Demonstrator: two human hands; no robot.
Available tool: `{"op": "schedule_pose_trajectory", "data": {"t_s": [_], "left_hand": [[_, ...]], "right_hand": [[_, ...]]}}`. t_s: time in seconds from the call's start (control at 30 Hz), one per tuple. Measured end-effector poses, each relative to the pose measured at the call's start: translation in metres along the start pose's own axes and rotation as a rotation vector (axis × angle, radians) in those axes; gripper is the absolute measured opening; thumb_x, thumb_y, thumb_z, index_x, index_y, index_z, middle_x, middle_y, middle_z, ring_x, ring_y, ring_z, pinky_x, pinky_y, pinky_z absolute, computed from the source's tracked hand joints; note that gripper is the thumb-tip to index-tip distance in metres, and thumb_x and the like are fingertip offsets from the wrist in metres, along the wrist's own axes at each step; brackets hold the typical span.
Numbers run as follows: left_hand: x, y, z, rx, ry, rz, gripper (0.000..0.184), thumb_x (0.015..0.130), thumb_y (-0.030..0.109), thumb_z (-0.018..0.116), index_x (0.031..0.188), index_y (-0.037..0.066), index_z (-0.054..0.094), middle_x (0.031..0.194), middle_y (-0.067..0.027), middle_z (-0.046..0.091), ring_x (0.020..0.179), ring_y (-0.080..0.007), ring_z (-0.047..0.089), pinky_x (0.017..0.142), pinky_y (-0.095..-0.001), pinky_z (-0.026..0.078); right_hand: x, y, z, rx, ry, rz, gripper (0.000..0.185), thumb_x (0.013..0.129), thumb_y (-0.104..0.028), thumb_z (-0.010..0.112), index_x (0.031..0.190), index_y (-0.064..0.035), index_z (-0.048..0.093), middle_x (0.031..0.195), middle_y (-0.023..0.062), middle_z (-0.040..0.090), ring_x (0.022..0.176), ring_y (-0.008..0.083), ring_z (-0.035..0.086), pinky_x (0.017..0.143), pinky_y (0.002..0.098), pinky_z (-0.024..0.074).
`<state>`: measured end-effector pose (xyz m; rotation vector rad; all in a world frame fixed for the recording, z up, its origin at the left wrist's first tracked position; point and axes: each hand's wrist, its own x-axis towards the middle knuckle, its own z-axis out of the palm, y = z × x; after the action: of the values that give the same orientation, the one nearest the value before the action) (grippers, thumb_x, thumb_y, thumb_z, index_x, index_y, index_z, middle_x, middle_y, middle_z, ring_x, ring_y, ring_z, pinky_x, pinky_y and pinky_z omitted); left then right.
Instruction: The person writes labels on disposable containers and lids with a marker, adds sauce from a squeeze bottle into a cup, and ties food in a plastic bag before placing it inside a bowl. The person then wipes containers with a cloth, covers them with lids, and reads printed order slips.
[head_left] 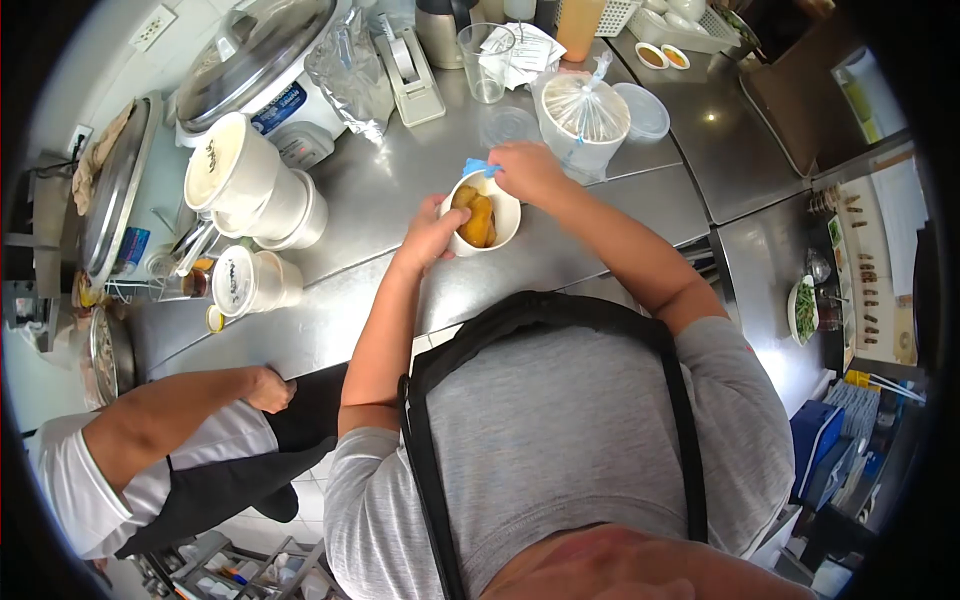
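Note:
A white paper bowl (pixel 508 222) is held over the steel counter's front part, tilted so that its inside shows. My left hand (pixel 433 232) is closed on its left side, the thumb over the rim against yellow-brown food (pixel 482 222) in the bowl. At the far rim, my right hand (pixel 528 172) is closed on a light-blue piece (pixel 478 167) that looks like cloth or thin plastic; its kind is unclear. Just beyond my right hand stands a clear tub in a tied plastic bag (pixel 585 110). A clear lid (pixel 508 127) lies near it.
Stacked white tubs (pixel 232 165) and smaller lidded cups (pixel 245 282) stand at the left, before a large cooker (pixel 255 75). A tape dispenser (pixel 410 85), a clear cup (pixel 487 65) and sauce dishes (pixel 651 56) sit farther back. Another person's hand (pixel 270 389) is at lower left.

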<state>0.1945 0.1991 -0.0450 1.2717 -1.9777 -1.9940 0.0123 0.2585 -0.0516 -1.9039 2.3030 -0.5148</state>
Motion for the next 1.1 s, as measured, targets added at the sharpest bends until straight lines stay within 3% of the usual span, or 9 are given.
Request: {"op": "schedule_pose_trajectory", "data": {"t_s": [0.1,0.3,0.47,0.57,0.67,0.77,0.87,0.97,1.1], "left_hand": [[-0.002,-0.005,0.008,0.037,0.038,0.05,0.064,0.072,0.044,0.052,0.119,0.006,0.031,0.104,-0.0107,0.047,0.085,-0.0188,0.05,0.053,-0.0257,0.046],[0.017,-0.001,-0.004,-0.122,-0.29,-0.084,0.056,0.075,0.04,0.051,0.115,0.004,0.037,0.096,-0.0086,0.049,0.077,-0.0134,0.052,0.053,-0.0237,0.049],[0.014,-0.008,0.007,-0.218,-0.191,-0.074,0.051,0.076,0.037,0.05,0.112,0.003,0.039,0.095,-0.0095,0.051,0.076,-0.0165,0.054,0.056,-0.0262,0.049],[0.011,-0.013,0.01,-0.29,-0.053,-0.069,0.05,0.077,0.037,0.049,0.112,0.003,0.04,0.096,-0.01,0.052,0.078,-0.0181,0.054,0.058,-0.0284,0.049],[0.009,-0.015,0.01,-0.288,-0.043,-0.06,0.049,0.078,0.038,0.048,0.112,0.003,0.04,0.097,-0.0095,0.052,0.081,-0.0187,0.054,0.061,-0.0297,0.049],[0.013,-0.017,0.008,-0.272,-0.051,-0.064,0.049,0.078,0.039,0.047,0.111,0.003,0.041,0.097,-0.0091,0.052,0.082,-0.0186,0.053,0.062,-0.0304,0.048],[0.01,-0.011,0.009,-0.246,-0.062,-0.071,0.049,0.079,0.039,0.046,0.111,0.003,0.042,0.098,-0.0094,0.052,0.083,-0.0186,0.053,0.062,-0.0306,0.048],[0.006,-0.008,0.01,-0.279,-0.046,-0.052,0.049,0.079,0.038,0.046,0.111,0.002,0.042,0.098,-0.0105,0.052,0.082,-0.0183,0.054,0.061,-0.0295,0.048],[0.004,-0.013,0.012,-0.342,-0.029,-0.022,0.048,0.079,0.037,0.046,0.11,0.0,0.041,0.097,-0.0117,0.053,0.082,-0.018,0.054,0.058,-0.0276,0.048]], "right_hand": [[-0.006,0.0,-0.01,0.0,0.03,-0.024,0.012,0.065,-0.017,0.054,0.077,-0.0148,0.057,0.08,0.0021,0.056,0.086,0.0207,0.05,0.072,0.0381,0.0364],[-0.007,-0.017,-0.02,0.067,0.071,-0.289,0.01,0.064,-0.017,0.055,0.073,-0.0128,0.057,0.079,0.0027,0.056,0.085,0.0195,0.05,0.073,0.0376,0.0361],[-0.012,0.015,-0.005,0.143,0.15,-0.097,0.011,0.066,-0.016,0.055,0.075,-0.0092,0.057,0.075,0.0064,0.057,0.074,0.0236,0.054,0.066,0.036,0.0414],[-0.02,0.043,0.0,0.47,-0.05,0.085,0.013,0.066,-0.015,0.057,0.077,-0.0073,0.057,0.073,0.009,0.057,0.068,0.0266,0.056,0.06,0.0345,0.0435],[-0.02,0.045,-0.014,0.579,0.089,0.148,0.014,0.067,-0.015,0.057,0.079,-0.0067,0.056,0.072,0.0092,0.057,0.066,0.0266,0.056,0.058,0.0348,0.0437],[-0.018,0.026,-0.028,0.359,0.165,-0.068,0.012,0.068,-0.013,0.057,0.079,-0.0094,0.057,0.072,0.0064,0.057,0.069,0.0236,0.055,0.061,0.0339,0.0421],[-0.017,0.019,-0.019,0.025,0.275,-0.441,0.009,0.069,-0.012,0.056,0.077,-0.0124,0.058,0.073,0.0035,0.055,0.074,0.0194,0.054,0.066,0.0324,0.0396],[-0.022,0.03,-0.01,-0.136,0.211,-0.478,0.008,0.069,-0.013,0.055,0.076,-0.0158,0.059,0.073,0.0021,0.054,0.077,0.0162,0.053,0.069,0.0308,0.0369],[-0.038,0.035,-0.029,0.05,-0.097,-0.281,0.012,0.072,-0.01,0.051,0.079,-0.012,0.06,0.078,0.0065,0.057,0.08,0.0205,0.054,0.071,0.0327,0.04]]}}
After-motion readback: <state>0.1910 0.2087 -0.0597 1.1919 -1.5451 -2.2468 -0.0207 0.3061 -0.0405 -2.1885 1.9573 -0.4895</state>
